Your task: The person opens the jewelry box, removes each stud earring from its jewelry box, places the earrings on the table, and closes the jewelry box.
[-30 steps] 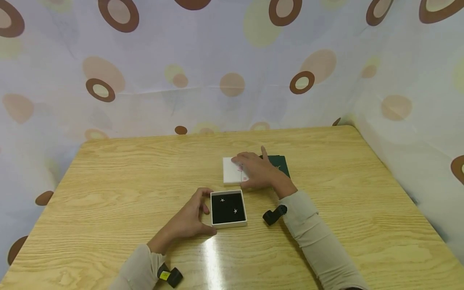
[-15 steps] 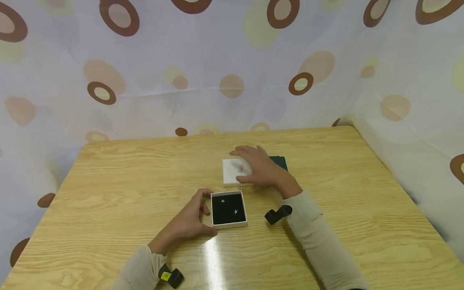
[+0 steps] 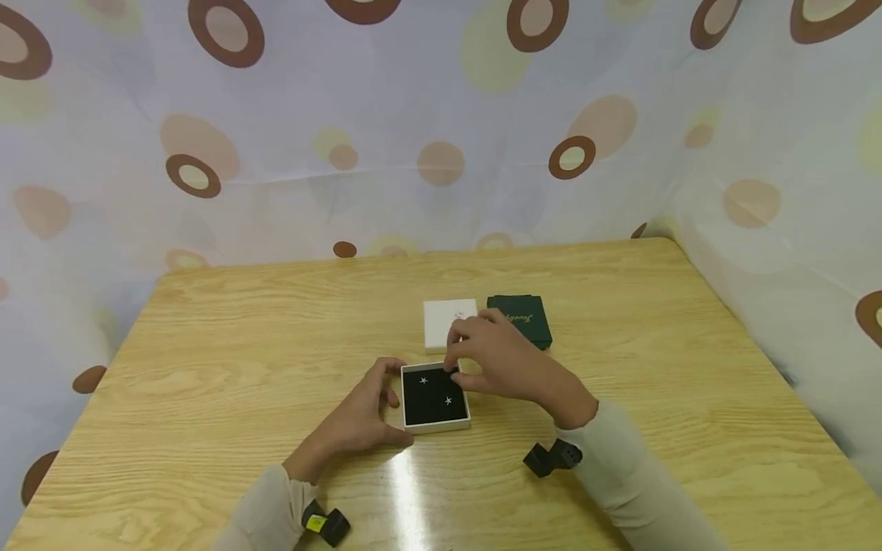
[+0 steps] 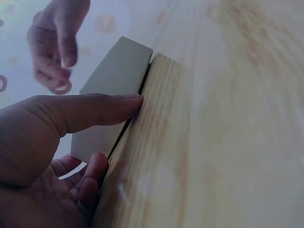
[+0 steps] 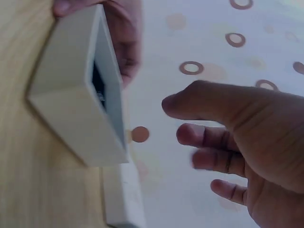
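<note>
A small white jewelry box (image 3: 437, 428) sits lidless on the table, with a black insert bearing two silver star-shaped pieces. My left hand (image 3: 361, 413) holds its left side, thumb at the near corner and fingers at the far one. In the left wrist view the thumb (image 4: 102, 111) lies along the box wall (image 4: 121, 66). My right hand (image 3: 506, 356) hovers over the box's far right corner, fingers bent. The right wrist view shows the thumb and fingers (image 5: 216, 164) apart, with nothing between them.
Behind the box lies its white lid (image 3: 438, 325) with a small print, partly covered by the right hand. A dark green flat box (image 3: 530, 321) with gold lettering lies right of it. The wooden table (image 3: 276, 329) ends at a patterned cloth wall (image 3: 386, 199).
My right hand has left the white lid, drawing back toward me and over the open jewelry box. The green box shows more fully now. My left hand stays on the box.
</note>
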Available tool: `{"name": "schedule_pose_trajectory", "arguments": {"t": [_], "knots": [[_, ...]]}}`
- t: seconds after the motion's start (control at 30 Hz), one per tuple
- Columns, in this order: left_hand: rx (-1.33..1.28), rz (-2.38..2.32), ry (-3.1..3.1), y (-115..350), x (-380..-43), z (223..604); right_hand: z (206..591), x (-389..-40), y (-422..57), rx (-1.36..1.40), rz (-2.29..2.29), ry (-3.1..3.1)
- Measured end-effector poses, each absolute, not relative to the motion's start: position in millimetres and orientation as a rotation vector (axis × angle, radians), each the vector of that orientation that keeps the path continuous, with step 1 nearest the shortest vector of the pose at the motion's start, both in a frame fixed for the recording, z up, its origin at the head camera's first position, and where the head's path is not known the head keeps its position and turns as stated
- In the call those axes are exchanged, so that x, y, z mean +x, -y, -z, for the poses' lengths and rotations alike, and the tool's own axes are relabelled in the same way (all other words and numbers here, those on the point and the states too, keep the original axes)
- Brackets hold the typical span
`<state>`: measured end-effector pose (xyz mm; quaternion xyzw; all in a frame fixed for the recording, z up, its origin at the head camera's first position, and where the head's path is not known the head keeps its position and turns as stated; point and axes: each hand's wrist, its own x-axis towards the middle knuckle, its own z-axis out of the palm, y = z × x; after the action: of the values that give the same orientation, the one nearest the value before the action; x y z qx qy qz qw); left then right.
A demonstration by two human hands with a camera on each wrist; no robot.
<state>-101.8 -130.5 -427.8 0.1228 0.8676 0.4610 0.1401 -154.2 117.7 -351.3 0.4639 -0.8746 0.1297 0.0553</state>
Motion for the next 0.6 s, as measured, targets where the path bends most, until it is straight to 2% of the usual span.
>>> {"name": "schedule_pose_trajectory", "arguments": {"t": [0.2,0.6], "knots": [[0.348,-1.324,-2.505,131.0,-101.9,427.5,367.7,-147.4,-111.3,1.446,-0.189,2.674],[0.345,-1.346,-2.489,131.5,-102.1,426.4,371.9,-141.6,-99.3,1.381,-0.083,2.823]]}}
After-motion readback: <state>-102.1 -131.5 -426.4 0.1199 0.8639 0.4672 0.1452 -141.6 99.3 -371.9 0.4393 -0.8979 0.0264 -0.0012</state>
